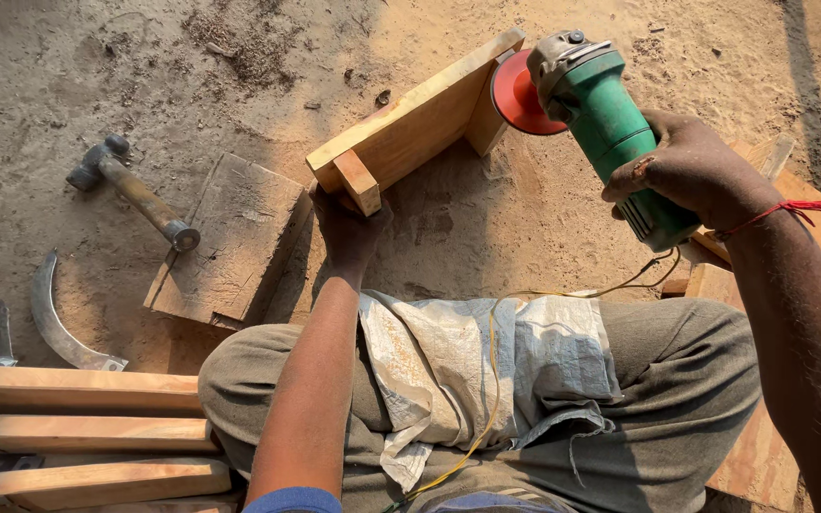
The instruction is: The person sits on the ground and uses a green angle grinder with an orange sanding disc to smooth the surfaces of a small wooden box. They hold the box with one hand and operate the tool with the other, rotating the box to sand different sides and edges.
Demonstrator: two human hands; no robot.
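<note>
My left hand (349,228) grips the near end of a small wooden piece (410,123), a board with a short block at each end, held up above the sandy ground. My right hand (691,171) holds a green angle grinder (610,114) by its body. Its red disc (517,93) presses against the far block of the wooden piece. A yellow cord (496,380) runs from the grinder down across my lap, which is covered by a white woven sack (467,370).
A hammer (135,190) lies on the sand at left beside a worn wooden slab (230,237). A curved metal blade (54,328) lies lower left. Several wooden slats (78,432) are stacked at bottom left. More boards (810,218) lie at right.
</note>
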